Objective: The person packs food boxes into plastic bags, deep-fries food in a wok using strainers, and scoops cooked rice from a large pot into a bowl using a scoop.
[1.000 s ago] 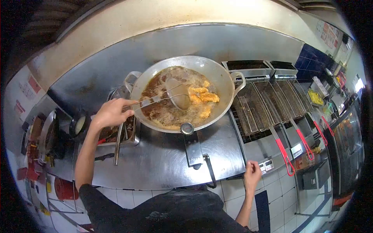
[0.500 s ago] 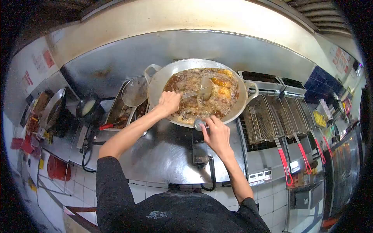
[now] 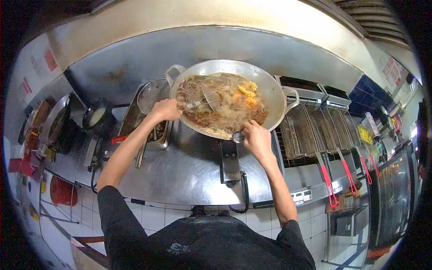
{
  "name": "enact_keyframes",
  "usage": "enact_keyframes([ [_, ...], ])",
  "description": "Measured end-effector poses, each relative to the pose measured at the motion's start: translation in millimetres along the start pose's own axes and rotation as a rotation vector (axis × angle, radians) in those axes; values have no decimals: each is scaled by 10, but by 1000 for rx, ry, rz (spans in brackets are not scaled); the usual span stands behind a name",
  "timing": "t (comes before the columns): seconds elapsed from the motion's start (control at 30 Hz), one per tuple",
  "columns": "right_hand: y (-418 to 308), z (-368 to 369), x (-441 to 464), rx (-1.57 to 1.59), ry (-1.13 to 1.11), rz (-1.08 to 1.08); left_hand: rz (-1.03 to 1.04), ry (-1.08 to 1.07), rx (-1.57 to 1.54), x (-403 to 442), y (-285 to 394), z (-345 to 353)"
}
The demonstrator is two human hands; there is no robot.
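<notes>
My left hand (image 3: 166,110) is closed around the handle of a skimmer (image 3: 211,98) over the left part of a big metal wok (image 3: 258,67). The skimmer's round head sits at the surface of the bubbling brown oil (image 3: 225,119). Golden fried pieces (image 3: 246,94) float at the right of the oil. At the wok's front rim, my right hand (image 3: 257,140) has its fingers closed on a small round metal piece with a dark face (image 3: 238,136). Whether that piece reaches into the oil is hidden.
Left of the wok, a second strainer (image 3: 150,96) rests over a metal tray (image 3: 135,130). A black pot (image 3: 96,116) stands farther left. Wire fryer baskets (image 3: 299,135) with red handles (image 3: 327,186) are on the right. A steel control box (image 3: 231,166) sits before the wok.
My left hand has moved left, drawing the skimmer from the wok's middle toward its left side. My right hand stays at the front rim with the round piece. The view has shifted slightly.
</notes>
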State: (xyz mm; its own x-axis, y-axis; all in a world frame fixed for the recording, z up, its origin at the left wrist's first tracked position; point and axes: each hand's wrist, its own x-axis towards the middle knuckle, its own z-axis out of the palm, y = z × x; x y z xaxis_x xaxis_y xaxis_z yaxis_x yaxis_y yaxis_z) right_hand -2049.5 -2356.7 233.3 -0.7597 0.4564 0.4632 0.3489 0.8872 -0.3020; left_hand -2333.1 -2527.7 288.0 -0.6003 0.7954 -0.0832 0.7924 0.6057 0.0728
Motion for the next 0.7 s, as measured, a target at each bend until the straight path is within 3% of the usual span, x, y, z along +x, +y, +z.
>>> enact_keyframes([
  [0.2, 127, 32, 29, 42, -13, 63, -18, -141, -94, -242, -109, -264],
  [0.3, 40, 84, 32, 66, 68, 47, 167, -170, -188, 52, -127, -42],
  [0.43, 9, 171, -38, 156, 176, 60, 131, -291, -321, 469, 192, 165],
  [0.5, -50, 157, -177, 246, 219, 77, -32, -335, -552, 477, 361, 188],
  [0.53, -61, 116, -244, 331, 258, 86, 134, -277, -484, 526, 383, 251],
  [0.6, -120, -33, -459, 393, 357, 25, 151, -242, -423, 493, 466, 222],
  [0.67, -113, -138, -732, 508, 314, 106, 90, -313, -414, 424, 543, 167],
  [0.7, -85, -167, -880, 582, 297, 163, 107, -219, -288, 361, 551, 203],
])
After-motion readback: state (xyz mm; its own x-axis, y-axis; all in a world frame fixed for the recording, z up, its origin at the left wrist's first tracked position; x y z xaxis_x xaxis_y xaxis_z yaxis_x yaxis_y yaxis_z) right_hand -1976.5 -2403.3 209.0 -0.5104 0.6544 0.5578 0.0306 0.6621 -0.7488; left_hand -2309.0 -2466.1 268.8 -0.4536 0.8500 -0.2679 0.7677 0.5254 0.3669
